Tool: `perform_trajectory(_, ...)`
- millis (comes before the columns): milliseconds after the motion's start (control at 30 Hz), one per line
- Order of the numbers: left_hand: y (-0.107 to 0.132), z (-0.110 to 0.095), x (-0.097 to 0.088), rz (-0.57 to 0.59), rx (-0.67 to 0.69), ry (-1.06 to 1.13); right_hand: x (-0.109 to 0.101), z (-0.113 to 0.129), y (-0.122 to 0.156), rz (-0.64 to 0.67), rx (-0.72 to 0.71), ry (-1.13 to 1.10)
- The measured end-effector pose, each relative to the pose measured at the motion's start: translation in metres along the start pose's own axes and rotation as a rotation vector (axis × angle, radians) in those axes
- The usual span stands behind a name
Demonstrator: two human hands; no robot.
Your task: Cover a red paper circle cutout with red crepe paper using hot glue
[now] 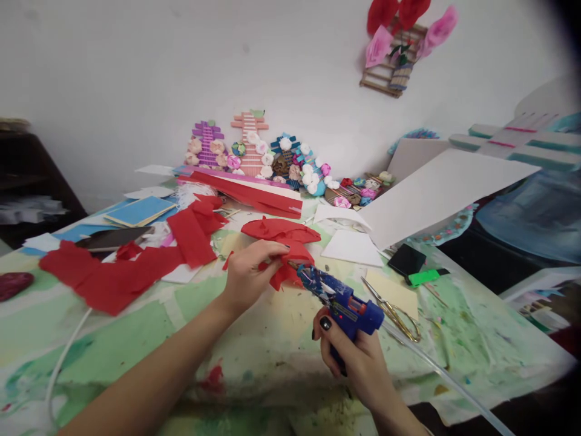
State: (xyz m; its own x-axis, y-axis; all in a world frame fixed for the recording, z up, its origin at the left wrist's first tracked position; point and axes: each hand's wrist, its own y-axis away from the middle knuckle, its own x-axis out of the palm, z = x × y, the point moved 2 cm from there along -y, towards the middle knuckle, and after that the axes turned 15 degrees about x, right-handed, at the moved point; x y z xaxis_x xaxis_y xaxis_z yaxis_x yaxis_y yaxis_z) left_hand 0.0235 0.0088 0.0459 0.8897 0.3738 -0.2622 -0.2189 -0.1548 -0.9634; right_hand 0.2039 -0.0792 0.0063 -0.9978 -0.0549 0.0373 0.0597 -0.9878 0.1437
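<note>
My right hand [351, 354] is wrapped round the handle of a blue hot glue gun [345, 303]. A long glue stick [445, 372] trails out of its back end toward the lower right. The gun's nozzle points up and left, against or very close to a piece of red crepe paper [299, 251]. My left hand [254, 269] pinches that red paper between thumb and fingers, and part of it is hidden behind them. Just behind lies another cut red crepe paper piece [276, 229].
Red crepe paper strips [113, 278] spread over the left of the stained tablecloth [149, 357]. Gold-handled scissors [394, 312], a black phone [407, 259] and a green cutter [424, 277] lie right. Craft-stick decorations [249, 142] lean on the wall. A large white board [436, 188] slants at right.
</note>
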Motion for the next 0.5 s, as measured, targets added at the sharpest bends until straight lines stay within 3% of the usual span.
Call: perform_trajectory(500,-0.0012,-0.0019,-0.0006,0.013,-0.005,0.008,0.003,-0.002,-0.0012,-0.016,0.025,-0.012)
